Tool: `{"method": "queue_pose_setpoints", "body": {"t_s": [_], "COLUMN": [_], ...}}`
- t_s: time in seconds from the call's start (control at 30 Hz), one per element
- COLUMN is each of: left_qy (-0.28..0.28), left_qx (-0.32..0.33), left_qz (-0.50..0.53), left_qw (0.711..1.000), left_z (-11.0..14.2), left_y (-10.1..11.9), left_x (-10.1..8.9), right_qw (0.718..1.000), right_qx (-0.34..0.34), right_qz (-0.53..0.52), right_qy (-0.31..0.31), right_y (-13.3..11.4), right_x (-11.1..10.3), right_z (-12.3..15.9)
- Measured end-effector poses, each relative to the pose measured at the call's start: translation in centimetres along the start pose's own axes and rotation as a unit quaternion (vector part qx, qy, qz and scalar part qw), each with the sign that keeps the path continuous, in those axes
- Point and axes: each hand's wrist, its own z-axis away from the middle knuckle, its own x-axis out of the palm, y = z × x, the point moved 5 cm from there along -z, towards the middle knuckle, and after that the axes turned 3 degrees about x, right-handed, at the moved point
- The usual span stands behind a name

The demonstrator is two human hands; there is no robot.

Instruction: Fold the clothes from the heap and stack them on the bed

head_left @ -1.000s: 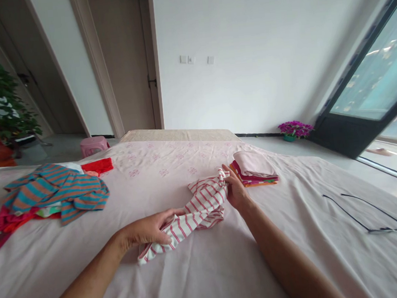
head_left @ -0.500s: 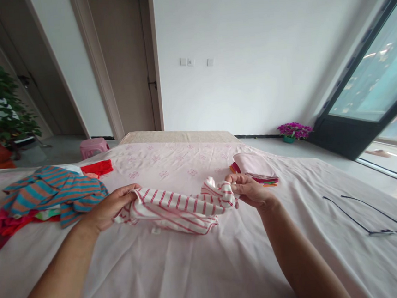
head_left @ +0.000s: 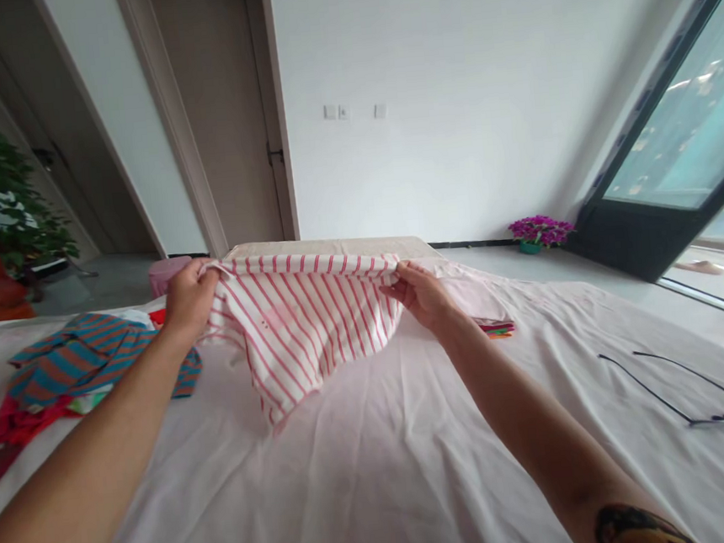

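Observation:
A white shirt with red stripes hangs spread between my hands, raised above the bed. Its top edge is drawn into a straight fold, and one lower corner droops toward the sheet at the left. My left hand is closed on the left end of that edge. At the other end my right hand pinches the cloth between thumb and fingers. Behind my right hand and forearm, a folded pile of clothes with a pale pink piece on top is partly hidden.
Loose clothes, including a blue-and-orange striped garment, lie heaped at the left, partly behind my left forearm. Eyeglasses rest on the pale sheet at right. A pink stool and purple flowers stand beyond the bed.
The shirt was bunched low on the sheet; both hands have lifted it up and away, and it has opened out. My left hand has shifted its grip to the left end.

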Motion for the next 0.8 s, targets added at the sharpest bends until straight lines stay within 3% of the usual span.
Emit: {"method": "queue_pose_setpoints", "body": {"t_s": [0.1,0.2,0.27,0.37,0.5,0.63,0.8], "left_qy": [0.108,0.094,0.036,-0.134,-0.311,-0.294,-0.290], "left_qx": [0.091,0.158,0.153,0.141,0.128,0.145,0.141], "left_qz": [-0.046,-0.089,-0.114,-0.128,-0.152,-0.162,-0.183], "left_qw": [0.989,0.979,0.981,0.972,0.929,0.931,0.929], "left_z": [-2.0,-0.7,1.4,5.7,11.9,14.0,13.3], "left_y": [3.6,5.2,3.5,-1.4,-7.0,-8.5,-8.6], "left_x": [-2.5,-3.2,-2.1,1.7,6.0,6.8,6.8], "right_qw": [0.994,0.993,0.997,0.991,0.940,0.890,0.828], "right_qx": [-0.101,-0.117,-0.073,0.032,0.058,0.000,-0.112], "right_qz": [-0.031,-0.022,0.014,0.109,0.323,0.455,0.546], "right_qy": [0.016,0.014,0.020,0.064,0.090,0.022,-0.065], "right_y": [-3.1,-3.5,-1.3,4.4,9.9,11.1,10.9], "right_x": [0.2,-0.8,-2.4,-6.1,-10.4,-11.2,-8.9], "right_z": [-1.3,-0.9,-0.3,1.3,3.6,4.8,5.4]}}
